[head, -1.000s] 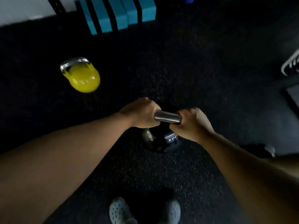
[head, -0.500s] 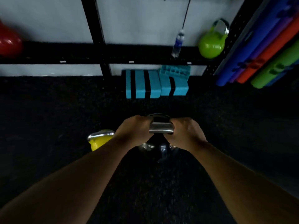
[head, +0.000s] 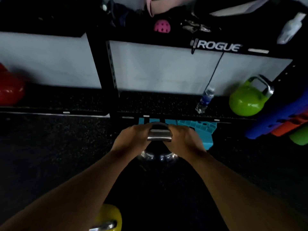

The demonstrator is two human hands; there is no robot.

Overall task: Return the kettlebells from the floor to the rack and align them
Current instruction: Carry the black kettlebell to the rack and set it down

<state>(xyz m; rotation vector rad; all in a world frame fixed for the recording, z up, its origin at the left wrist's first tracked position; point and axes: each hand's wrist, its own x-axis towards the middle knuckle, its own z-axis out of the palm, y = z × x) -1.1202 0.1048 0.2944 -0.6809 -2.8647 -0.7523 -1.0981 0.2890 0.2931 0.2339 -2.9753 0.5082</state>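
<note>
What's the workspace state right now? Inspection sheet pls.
Surface: dark speckled rubber floor; rack shelf in front, low, mostly bare in the middle.
Job's things: black kettlebell held by its steel handle; yellow kettlebell on the floor near the left forearm; green kettlebell at the shelf's right end; red kettlebell at its left, partly out of frame.
Clutter: water bottle on the shelf beside the green one; teal blocks under the shelf; pink perforated ball on the top shelf.
Hands: left hand and right hand both closed on the handle.
Cables: thin dark cord hanging against the wall.
Surroundings: coloured foam rollers at right; white wall.
</note>
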